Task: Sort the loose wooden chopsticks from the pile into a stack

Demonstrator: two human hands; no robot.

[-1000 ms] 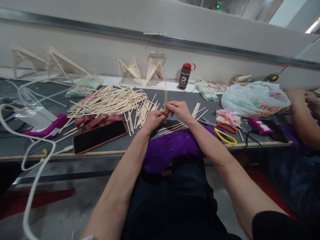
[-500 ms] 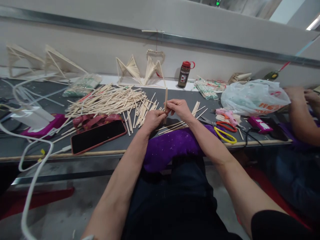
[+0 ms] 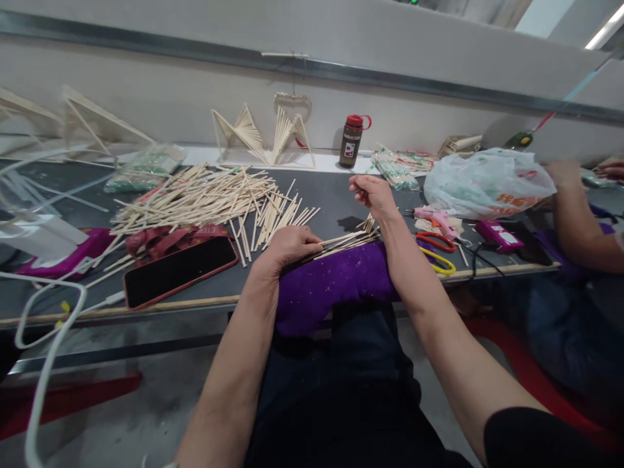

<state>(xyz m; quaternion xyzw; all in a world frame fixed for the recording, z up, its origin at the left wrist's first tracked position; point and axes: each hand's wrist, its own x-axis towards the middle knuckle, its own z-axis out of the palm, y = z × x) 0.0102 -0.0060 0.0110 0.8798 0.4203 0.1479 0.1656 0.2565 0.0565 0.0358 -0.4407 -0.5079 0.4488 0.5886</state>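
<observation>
My left hand (image 3: 292, 248) rests low over the table's front edge, thumb and fingers closed on a thin wooden stick (image 3: 344, 239) that points right. More loose sticks lie beside it along the edge of a purple cloth (image 3: 334, 283). Raised above the grey tabletop, my right hand (image 3: 374, 195) has its fingers curled together, and no stick shows in it. Under its wrist is a small bunch of short sticks (image 3: 370, 223), partly hidden by the forearm. Left of my hands spreads a large pile of wooden sticks (image 3: 205, 198).
A phone (image 3: 180, 272) and a dark red ribbon (image 3: 170, 239) lie left. Scissors (image 3: 439, 260), a pink glue gun (image 3: 439, 220) and a plastic bag (image 3: 487, 185) are right. Behind stand a bottle (image 3: 351, 143) and stick models (image 3: 238, 133). Another person's arm (image 3: 580, 214) is far right.
My hands have moved apart from an upright stick both were touching. The right hand rose to the right; the left lowered, its stick now lying nearly flat. The view shifted slightly.
</observation>
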